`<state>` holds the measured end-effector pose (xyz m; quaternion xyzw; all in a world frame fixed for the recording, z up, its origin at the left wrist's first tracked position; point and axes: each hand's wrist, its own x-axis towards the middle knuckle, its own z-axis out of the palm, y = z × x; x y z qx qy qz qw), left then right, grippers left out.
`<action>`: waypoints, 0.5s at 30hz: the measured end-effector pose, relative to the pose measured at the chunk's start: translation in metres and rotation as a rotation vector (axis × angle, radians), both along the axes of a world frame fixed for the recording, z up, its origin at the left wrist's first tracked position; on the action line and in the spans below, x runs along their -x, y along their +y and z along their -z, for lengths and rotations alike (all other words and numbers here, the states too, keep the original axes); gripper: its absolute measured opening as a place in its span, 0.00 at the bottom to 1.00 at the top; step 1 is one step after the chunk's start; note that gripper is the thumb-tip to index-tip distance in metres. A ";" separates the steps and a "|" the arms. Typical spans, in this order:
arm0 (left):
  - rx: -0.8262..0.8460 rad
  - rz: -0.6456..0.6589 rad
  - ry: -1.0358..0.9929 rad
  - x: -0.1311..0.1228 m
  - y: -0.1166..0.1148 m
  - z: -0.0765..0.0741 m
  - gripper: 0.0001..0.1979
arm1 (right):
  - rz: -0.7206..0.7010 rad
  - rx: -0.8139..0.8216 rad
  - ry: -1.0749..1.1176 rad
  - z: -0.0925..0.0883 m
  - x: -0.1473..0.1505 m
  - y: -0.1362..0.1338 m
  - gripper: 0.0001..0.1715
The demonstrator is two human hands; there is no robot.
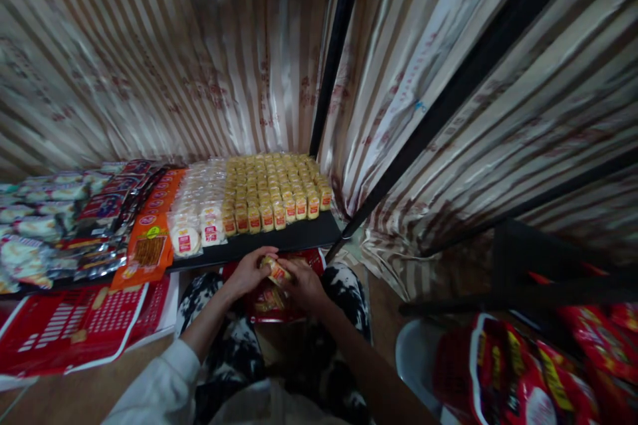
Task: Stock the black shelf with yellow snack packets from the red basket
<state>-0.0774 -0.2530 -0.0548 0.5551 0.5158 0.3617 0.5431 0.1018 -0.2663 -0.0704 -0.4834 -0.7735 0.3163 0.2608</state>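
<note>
Yellow packet (272, 267), held between left hand (250, 271) and right hand (305, 284), red label (280, 273), lettering too blurred to read

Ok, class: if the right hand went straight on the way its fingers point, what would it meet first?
Beyond the small yellow packet already at its fingertips, the right hand would probably meet the left hand first, though depth is hard to judge from one view.

Left hand (252, 271), right hand (303, 285) close together, fingers (267, 252) curled; forearms (215, 316) converging.
</note>
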 end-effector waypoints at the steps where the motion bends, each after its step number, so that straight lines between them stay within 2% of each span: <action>1: -0.033 0.006 0.026 -0.003 0.002 -0.002 0.21 | 0.015 0.020 0.011 -0.003 -0.001 0.001 0.21; 5: -0.190 -0.058 0.127 -0.018 0.009 -0.010 0.18 | 0.143 0.109 0.132 -0.002 -0.005 0.011 0.20; 12: -0.268 -0.337 0.071 -0.045 0.020 -0.007 0.21 | 0.414 0.066 0.361 0.016 -0.013 0.049 0.17; 15: -0.324 -0.331 0.188 -0.054 0.024 -0.003 0.20 | 0.498 0.039 0.428 0.022 -0.011 0.071 0.16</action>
